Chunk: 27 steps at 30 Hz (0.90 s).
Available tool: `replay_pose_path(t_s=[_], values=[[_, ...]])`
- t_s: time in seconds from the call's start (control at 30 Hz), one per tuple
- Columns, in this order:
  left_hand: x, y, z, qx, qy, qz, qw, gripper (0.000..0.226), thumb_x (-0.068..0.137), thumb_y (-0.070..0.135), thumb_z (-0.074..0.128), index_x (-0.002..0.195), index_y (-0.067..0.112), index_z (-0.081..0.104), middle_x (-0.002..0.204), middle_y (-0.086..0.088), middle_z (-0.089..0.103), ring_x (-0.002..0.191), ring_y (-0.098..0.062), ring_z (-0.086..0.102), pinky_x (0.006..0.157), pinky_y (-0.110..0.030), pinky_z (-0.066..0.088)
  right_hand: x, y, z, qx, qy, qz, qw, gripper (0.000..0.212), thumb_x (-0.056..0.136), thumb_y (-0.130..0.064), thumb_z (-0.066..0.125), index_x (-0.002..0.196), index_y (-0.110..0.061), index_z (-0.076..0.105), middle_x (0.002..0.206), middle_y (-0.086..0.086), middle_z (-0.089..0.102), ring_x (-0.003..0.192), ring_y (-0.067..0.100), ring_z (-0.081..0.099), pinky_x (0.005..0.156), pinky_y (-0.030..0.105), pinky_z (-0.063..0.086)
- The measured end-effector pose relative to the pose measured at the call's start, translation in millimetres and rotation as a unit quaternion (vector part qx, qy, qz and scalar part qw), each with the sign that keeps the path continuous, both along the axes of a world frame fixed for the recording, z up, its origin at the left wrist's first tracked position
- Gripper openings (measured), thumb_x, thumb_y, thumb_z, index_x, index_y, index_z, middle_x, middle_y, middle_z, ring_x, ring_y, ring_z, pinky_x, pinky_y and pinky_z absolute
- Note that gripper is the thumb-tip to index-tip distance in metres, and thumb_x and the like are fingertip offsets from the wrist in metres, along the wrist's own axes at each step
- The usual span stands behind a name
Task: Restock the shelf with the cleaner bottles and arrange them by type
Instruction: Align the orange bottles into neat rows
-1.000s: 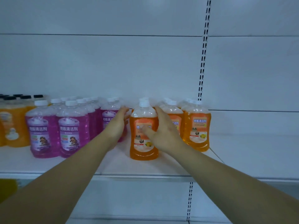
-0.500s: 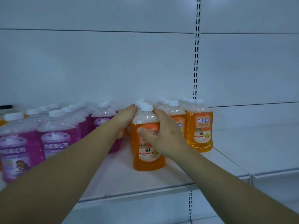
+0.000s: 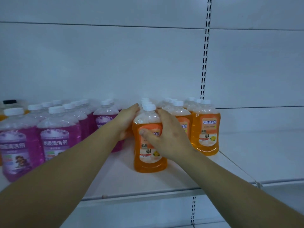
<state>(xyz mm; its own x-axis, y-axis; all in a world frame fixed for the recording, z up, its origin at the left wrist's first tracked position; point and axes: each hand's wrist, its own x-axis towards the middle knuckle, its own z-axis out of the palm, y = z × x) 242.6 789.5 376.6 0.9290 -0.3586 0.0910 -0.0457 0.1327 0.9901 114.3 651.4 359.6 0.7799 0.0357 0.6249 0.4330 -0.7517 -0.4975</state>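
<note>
Across mid-frame, the white shelf [image 3: 164, 183] carries purple cleaner bottles [image 3: 59, 137] at left and orange cleaner bottles [image 3: 205, 129] center-right. The right hand [image 3: 169, 137] grips the front orange bottle [image 3: 148, 163], and the left hand [image 3: 126, 124] presses flat against its left side.

The purple bottle [image 3: 55, 142] near the left front reads 地板清洁剂 in white on its label; the smaller print under it is too blurred to read. The leftmost purple bottle [image 3: 14, 155] shows the same line, its start cut off at the left edge. The rightmost orange bottle [image 3: 205, 129] bears 地板清洁剂 in blue. On the front orange bottle [image 3: 148, 158], the right hand [image 3: 167, 137] leaves only 洁剂 showing, probably the same name.
</note>
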Motion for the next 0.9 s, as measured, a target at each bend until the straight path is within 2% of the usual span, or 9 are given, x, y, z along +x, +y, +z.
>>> replay_pose_path(t_s=[0.17,0.3,0.43,0.5,0.57,0.67,0.73,0.83,0.9], values=[[0.0,-1.8,-1.8,-0.007,0.017,-0.01,1.0,0.047,0.099,0.042,0.04,0.123,0.008,0.062,0.116,-0.018,0.067,0.108,-0.035,0.064,0.092,-0.046,0.051,-1.6,-2.0,0.8,-0.006,0.002,0.005,1.0,0.07,0.084,-0.053,0.063,0.141,-0.024,0.034,0.137,-0.005,0.042,0.124,0.008,0.033,0.089,0.016,0.023],[-1.8,-3.3,-0.9,-0.016,0.024,-0.009,1.0,0.046,0.1,0.039,0.039,0.125,0.006,0.058,0.112,-0.018,0.068,0.102,-0.035,0.066,0.079,-0.041,0.053,-1.1,-2.7,-0.1,-0.004,0.006,0.007,1.0,0.071,0.084,-0.054,0.062,0.141,-0.024,0.033,0.138,-0.005,0.041,0.124,0.009,0.034,0.089,0.016,0.023],[-1.1,-1.5,-1.3,-0.004,0.009,-0.003,1.0,0.047,0.099,0.04,0.041,0.126,0.006,0.058,0.11,-0.017,0.068,0.1,-0.034,0.066,0.078,-0.041,0.053,0.8,-2.5,-1.4,-0.004,0.007,0.01,1.0,0.078,0.084,-0.055,0.062,0.146,-0.024,0.026,0.144,-0.005,0.037,0.131,0.01,0.031,0.093,0.018,0.023],[-1.4,0.7,-1.8,0.01,0.0,0.006,1.0,0.047,0.099,0.044,0.041,0.122,0.009,0.061,0.111,-0.016,0.069,0.101,-0.033,0.067,0.08,-0.041,0.053,1.4,-1.8,-4.1,0.004,0.003,0.02,1.0,0.085,0.085,-0.054,0.062,0.151,-0.025,0.018,0.15,-0.006,0.032,0.136,0.01,0.027,0.098,0.017,0.02],[-2.2,2.8,-3.9,0.034,-0.02,0.03,0.999,0.05,0.096,0.05,0.04,0.12,0.014,0.064,0.113,-0.012,0.07,0.106,-0.031,0.066,0.092,-0.043,0.051,1.1,-1.1,-9.5,0.013,-0.002,0.031,0.999,0.087,0.086,-0.051,0.061,0.152,-0.026,0.01,0.153,-0.006,0.026,0.139,0.01,0.023,0.101,0.017,0.018],[-6.6,6.0,-9.4,0.048,-0.064,0.056,0.995,0.051,0.092,0.054,0.041,0.13,0.025,0.057,0.125,-0.002,0.065,0.114,-0.023,0.062,0.102,-0.042,0.044,-1.0,-1.5,-20.6,0.006,-0.015,0.031,0.999,0.086,0.088,-0.049,0.061,0.152,-0.028,0.008,0.152,-0.006,0.024,0.137,0.01,0.024,0.103,0.02,0.021],[-11.9,9.6,-10.2,0.044,-0.099,0.069,0.992,0.046,0.094,0.048,0.042,0.136,0.033,0.05,0.131,0.004,0.06,0.116,-0.019,0.059,0.096,-0.038,0.047,-2.9,-3.0,-24.9,0.018,-0.01,0.036,0.999,0.089,0.087,-0.046,0.063,0.152,-0.028,0.006,0.151,-0.007,0.024,0.136,0.009,0.025,0.103,0.019,0.023],[-18.6,14.1,-10.6,0.079,-0.122,0.029,0.989,0.04,0.095,0.042,0.049,0.133,0.031,0.054,0.126,0.001,0.064,0.111,-0.022,0.064,0.075,-0.032,0.051,-4.5,-5.2,-27.5,0.046,0.011,0.048,0.998,0.093,0.085,-0.045,0.066,0.152,-0.031,0.004,0.149,-0.008,0.026,0.135,0.009,0.028,0.104,0.022,0.025],[-21.7,13.7,-12.6,0.084,-0.119,0.034,0.989,0.04,0.095,0.042,0.051,0.133,0.03,0.054,0.124,-0.001,0.065,0.11,-0.025,0.065,0.072,-0.032,0.051,-4.9,-6.1,-28.5,0.047,0.013,0.049,0.998,0.094,0.085,-0.045,0.067,0.152,-0.032,0.002,0.147,-0.009,0.029,0.133,0.009,0.03,0.1,0.021,0.025]])
